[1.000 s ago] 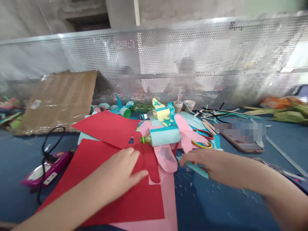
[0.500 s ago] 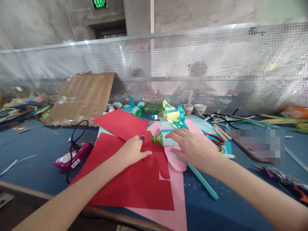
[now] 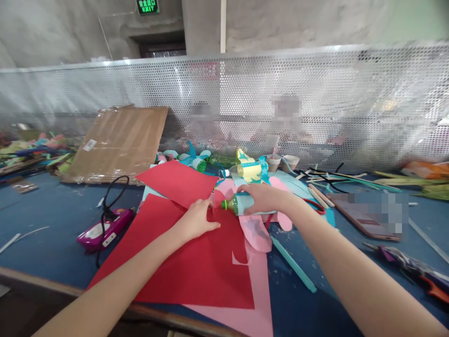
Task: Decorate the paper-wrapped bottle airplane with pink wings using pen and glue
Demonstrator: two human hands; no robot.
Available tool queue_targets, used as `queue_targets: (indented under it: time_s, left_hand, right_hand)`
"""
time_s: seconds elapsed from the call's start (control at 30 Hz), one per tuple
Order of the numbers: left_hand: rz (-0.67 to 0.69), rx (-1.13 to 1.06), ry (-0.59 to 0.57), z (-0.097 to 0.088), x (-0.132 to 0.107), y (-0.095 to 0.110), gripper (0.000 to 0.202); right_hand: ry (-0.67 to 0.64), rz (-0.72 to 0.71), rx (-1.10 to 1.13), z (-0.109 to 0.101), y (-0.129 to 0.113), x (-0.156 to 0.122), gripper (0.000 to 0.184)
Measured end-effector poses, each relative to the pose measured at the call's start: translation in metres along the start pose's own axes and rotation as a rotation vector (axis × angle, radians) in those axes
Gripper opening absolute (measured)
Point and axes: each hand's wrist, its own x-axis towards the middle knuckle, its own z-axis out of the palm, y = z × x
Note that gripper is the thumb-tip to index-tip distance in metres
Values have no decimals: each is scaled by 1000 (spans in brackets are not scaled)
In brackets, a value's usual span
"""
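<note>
My right hand (image 3: 266, 199) is wrapped over a small green plastic bottle (image 3: 231, 204). The bottle lies on its side, with light-blue paper round its body and its green cap pointing left. Pink paper fins (image 3: 257, 232) with a star shape show beside and below it. My left hand (image 3: 198, 220) rests on a large red paper sheet (image 3: 189, 267), thumb spread from the bent fingers, the fingertips close to a small red paper piece by the bottle cap. Whether the fingertips touch that piece is hard to tell. Another red sheet (image 3: 177, 180) lies just behind.
A yellow-and-blue decorated bottle (image 3: 250, 172) lies behind my right hand. Paper cups (image 3: 290, 162), a phone (image 3: 366, 217), a glue gun (image 3: 403, 264) and a light-blue paper strip (image 3: 294, 264) are to the right. A purple power strip (image 3: 105, 229) and cardboard (image 3: 119, 145) are left.
My right hand has closed over the wrapped bottle, where it was hovering with fingers extended. The pink fins beside it have shifted a little. My left hand stays nearly in place.
</note>
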Motion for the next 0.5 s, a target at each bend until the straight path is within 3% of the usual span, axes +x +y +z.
queue_targets:
  time_s: [0.27,0.5]
  left_hand:
    - [-11,-249,-33,4,4,2,50]
    - [-46,-365,-40,-1,9,2,25]
  right_hand:
    - [4,-1,-28,4,3,0,65]
    - [46,5,-53,-2,-2,-6,64]
